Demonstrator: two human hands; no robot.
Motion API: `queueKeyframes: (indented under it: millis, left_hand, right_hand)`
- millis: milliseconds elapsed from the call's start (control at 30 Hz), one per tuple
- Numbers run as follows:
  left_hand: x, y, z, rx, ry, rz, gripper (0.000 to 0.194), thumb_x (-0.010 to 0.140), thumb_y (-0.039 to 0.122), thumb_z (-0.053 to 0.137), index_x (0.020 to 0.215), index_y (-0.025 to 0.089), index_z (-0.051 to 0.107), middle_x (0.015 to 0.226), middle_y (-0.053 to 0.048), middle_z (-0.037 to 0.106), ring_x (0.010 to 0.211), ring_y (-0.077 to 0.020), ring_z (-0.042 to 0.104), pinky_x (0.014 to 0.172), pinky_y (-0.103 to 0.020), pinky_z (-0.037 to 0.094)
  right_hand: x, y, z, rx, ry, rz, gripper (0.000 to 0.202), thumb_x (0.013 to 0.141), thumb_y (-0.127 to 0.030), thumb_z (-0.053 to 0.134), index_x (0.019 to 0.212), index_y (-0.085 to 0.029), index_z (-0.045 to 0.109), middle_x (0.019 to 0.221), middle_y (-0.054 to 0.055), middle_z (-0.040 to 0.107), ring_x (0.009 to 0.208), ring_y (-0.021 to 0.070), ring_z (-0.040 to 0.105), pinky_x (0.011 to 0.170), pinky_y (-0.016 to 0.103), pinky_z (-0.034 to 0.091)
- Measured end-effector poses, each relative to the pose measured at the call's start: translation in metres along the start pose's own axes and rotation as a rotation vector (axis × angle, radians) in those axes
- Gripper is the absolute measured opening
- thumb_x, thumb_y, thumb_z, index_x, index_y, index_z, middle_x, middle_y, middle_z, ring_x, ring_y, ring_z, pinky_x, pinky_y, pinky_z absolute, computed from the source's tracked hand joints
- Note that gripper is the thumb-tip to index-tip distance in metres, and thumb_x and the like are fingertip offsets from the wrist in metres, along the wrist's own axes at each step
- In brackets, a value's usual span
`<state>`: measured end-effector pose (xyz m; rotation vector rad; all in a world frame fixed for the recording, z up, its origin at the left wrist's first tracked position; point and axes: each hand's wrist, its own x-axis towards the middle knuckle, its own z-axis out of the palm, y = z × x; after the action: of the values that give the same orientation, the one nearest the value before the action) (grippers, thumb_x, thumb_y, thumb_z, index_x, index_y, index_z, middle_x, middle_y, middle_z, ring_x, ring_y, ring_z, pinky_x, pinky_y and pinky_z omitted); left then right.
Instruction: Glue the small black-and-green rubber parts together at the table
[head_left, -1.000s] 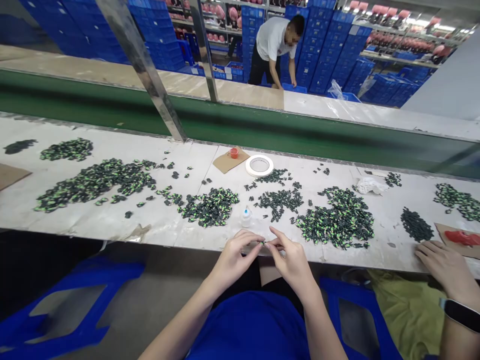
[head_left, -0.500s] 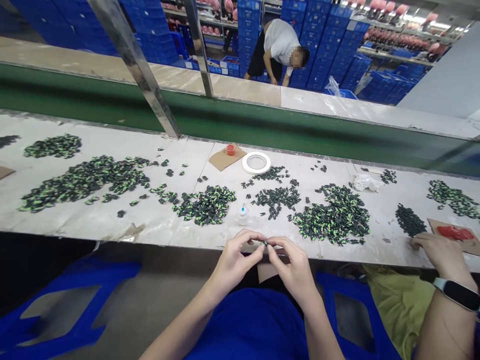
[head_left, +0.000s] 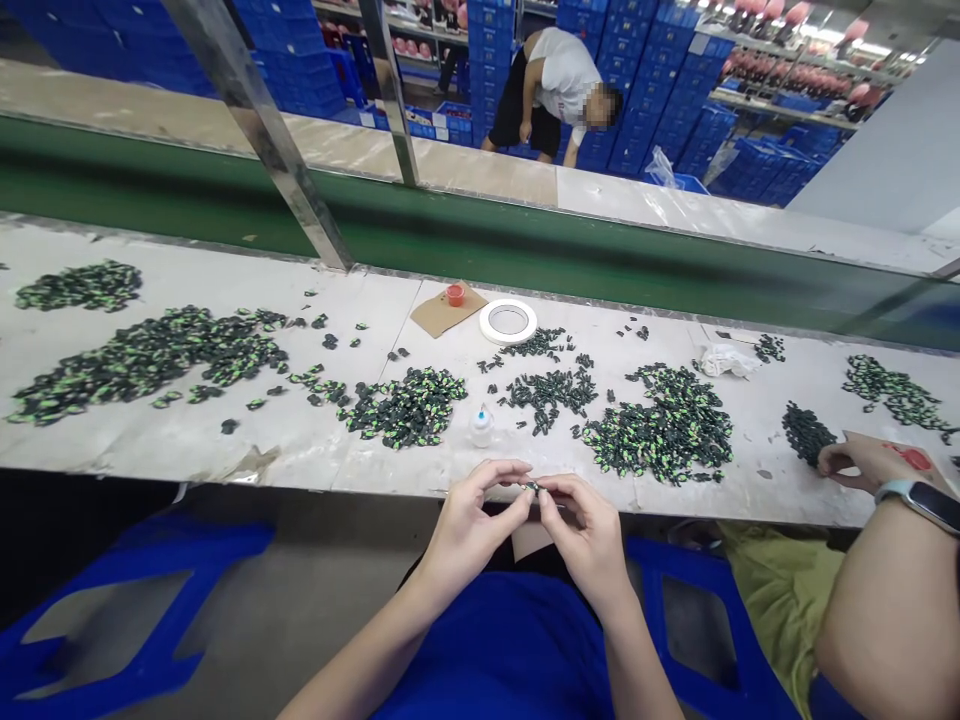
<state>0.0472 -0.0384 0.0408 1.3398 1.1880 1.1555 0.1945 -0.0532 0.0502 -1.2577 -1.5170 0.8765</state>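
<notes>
Across the pale worktop (head_left: 150, 448) lie heaps of black-and-green pieces (head_left: 660, 430) and smaller dark parts (head_left: 551, 390). At its near edge, the left hand (head_left: 480, 512) and right hand (head_left: 586, 518) pinch one small piece (head_left: 532, 486), seemingly unfinished; which heaps are done, I cannot tell.

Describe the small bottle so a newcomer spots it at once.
Start at the long white table in front of the green strip. Just beyond the left hand, look between the black-and-green pile on the left and the loose dark pieces on the right. The bottle is pale and upright, its blue tip setting it apart from the dark parts.
</notes>
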Motion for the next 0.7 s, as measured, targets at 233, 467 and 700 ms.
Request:
queueKeyframes:
  millis: [233, 467, 700]
  left_hand:
    - [0.003, -0.007, -0.001, 0.112, -0.020, 0.127, 0.016, 0.083, 0.022, 0.062, 0.096, 0.019, 0.071, 0.087, -0.005, 0.072, 0.078, -0.0170, 0.071, 0.075, -0.028, 0.059]
    - [0.005, -0.007, 0.002, 0.188, -0.003, 0.306, 0.012, 0.085, 0.017, 0.061, 0.082, 0.020, 0.073, 0.077, -0.004, 0.073, 0.074, -0.0172, 0.069, 0.068, -0.026, 0.058]
    - [0.005, -0.001, -0.018, 0.343, 0.045, 0.451, 0.010, 0.086, 0.018, 0.061, 0.089, 0.019, 0.070, 0.081, -0.004, 0.072, 0.074, -0.0156, 0.069, 0.067, -0.026, 0.058]
  right_hand:
    - [-0.002, 0.005, -0.004, 0.198, 0.002, 0.190, 0.015, 0.083, -0.033, 0.064, 0.085, -0.019, 0.069, 0.087, 0.006, 0.073, 0.078, 0.0195, 0.072, 0.069, 0.029, 0.061]
    - [-0.001, 0.012, 0.000, 0.299, -0.023, 0.326, 0.020, 0.077, -0.038, 0.069, 0.083, -0.019, 0.067, 0.086, 0.005, 0.072, 0.077, 0.0182, 0.070, 0.069, 0.027, 0.057]
    - [0.004, 0.028, -0.018, 0.143, 0.054, 0.332, 0.028, 0.075, -0.046, 0.068, 0.081, -0.019, 0.068, 0.086, 0.007, 0.071, 0.077, 0.0205, 0.067, 0.071, 0.032, 0.055]
